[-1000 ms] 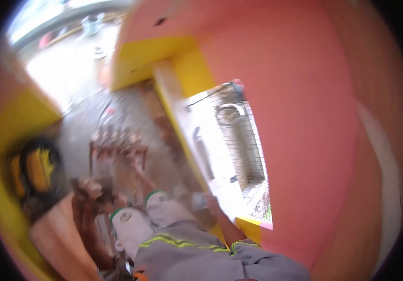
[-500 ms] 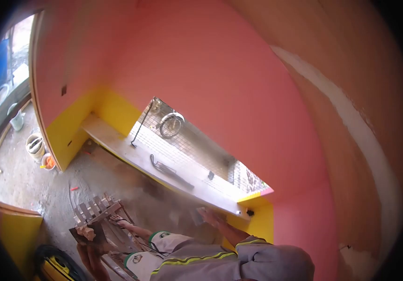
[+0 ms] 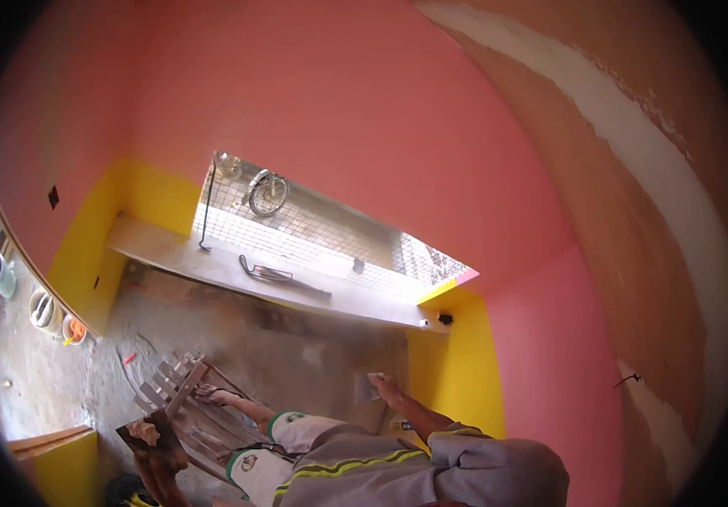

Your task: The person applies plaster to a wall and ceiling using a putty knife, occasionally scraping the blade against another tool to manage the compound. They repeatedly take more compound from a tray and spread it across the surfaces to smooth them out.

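Observation:
At the lower left, my left hand (image 3: 159,466) is closed on a dark square plaster hawk (image 3: 131,433) from below. A lump of pale, pinkish-beige plaster (image 3: 146,433) lies on top of the hawk. My right hand (image 3: 388,389), on the outstretched right arm, is closed around a flat trowel (image 3: 367,390). The trowel's grey blade is blurred against the floor, and its handle is mostly hidden by the fingers. Both hands are apart from the walls.
My sandalled foot rests on a slatted wooden stand (image 3: 179,384). A ledge (image 3: 169,253) below the mesh window (image 3: 296,228) carries a metal tool (image 3: 275,275). Buckets (image 3: 44,311) stand by the doorway. A pale patched strip (image 3: 634,127) crosses the brownish upper surface.
The view has turned, so the window and buckets sit further left and the pale strip shows more. My left hand with the hawk has shifted slightly lower; the trowel remains in my right hand.

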A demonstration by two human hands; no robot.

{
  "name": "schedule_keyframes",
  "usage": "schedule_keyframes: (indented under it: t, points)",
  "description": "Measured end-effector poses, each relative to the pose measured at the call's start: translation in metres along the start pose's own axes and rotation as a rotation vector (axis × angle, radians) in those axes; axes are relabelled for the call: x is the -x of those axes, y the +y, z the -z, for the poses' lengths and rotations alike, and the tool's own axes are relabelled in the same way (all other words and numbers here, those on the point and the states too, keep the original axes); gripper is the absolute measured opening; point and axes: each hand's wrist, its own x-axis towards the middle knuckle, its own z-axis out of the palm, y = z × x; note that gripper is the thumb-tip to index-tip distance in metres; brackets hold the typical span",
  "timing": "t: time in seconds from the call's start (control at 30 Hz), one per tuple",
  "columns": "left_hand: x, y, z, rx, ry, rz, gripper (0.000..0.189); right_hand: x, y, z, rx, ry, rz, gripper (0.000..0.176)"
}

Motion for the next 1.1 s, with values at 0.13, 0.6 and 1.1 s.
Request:
schedule_keyframes:
  t: [0.13,0.6,1.1]
  points:
    - [-0.011,0.000,-0.028,-0.050,-0.056,-0.007,0.026,-0.009,0.031,0.016,-0.105,-0.030,0.035,0.034]
    - [0.008,0.000,-0.045,-0.110,-0.042,-0.023,0.033,0.066,-0.488,0.005,-1.331,-0.325,1.162,0.045]
    - [0.051,-0.012,-0.021,-0.117,0.020,-0.044,0.040,0.165,-0.729,0.054,-1.556,-0.798,1.421,0.035]
